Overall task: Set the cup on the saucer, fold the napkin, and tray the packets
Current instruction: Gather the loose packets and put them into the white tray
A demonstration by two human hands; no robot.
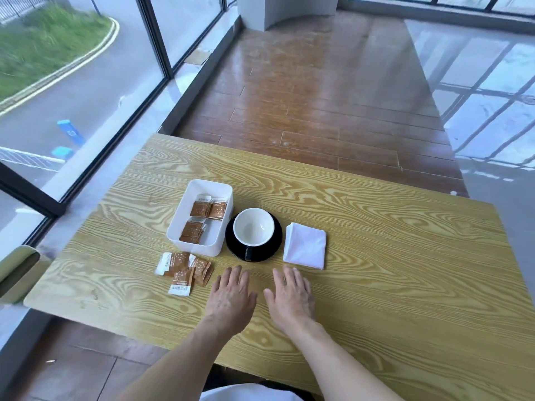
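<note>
1. Nearest me, my left hand (231, 296) and my right hand (292, 296) lie palm-down on the wooden bench (405, 285), side by side but apart. The fingers of both are spread flat and have hold of nothing.
2. At about ten o'clock from my left hand, just beside it, sits a loose heap of brown-and-white packets (185, 270) on the bare bench. They overlap, so I cannot count them exactly. I judge these to be the work that remains.
3. At twelve o'clock from my hands stands the cup (254, 226), white inside and black outside, upright and empty, resting on the black saucer (278, 238). Its handle points back toward me. That step looks done.
4. At one o'clock from my right hand, near the saucer but not touching it, lies the white napkin (304, 245), folded into a neat square with layered edges showing. That step looks done too.
5. At eleven o'clock, touching or almost touching the saucer's left side, is the white rectangular tray (185, 215). Several packets already lie inside it, in two loose groups.
6. By my reckoning the job is well past halfway: only the loose heap still needs moving into the tray.
</note>
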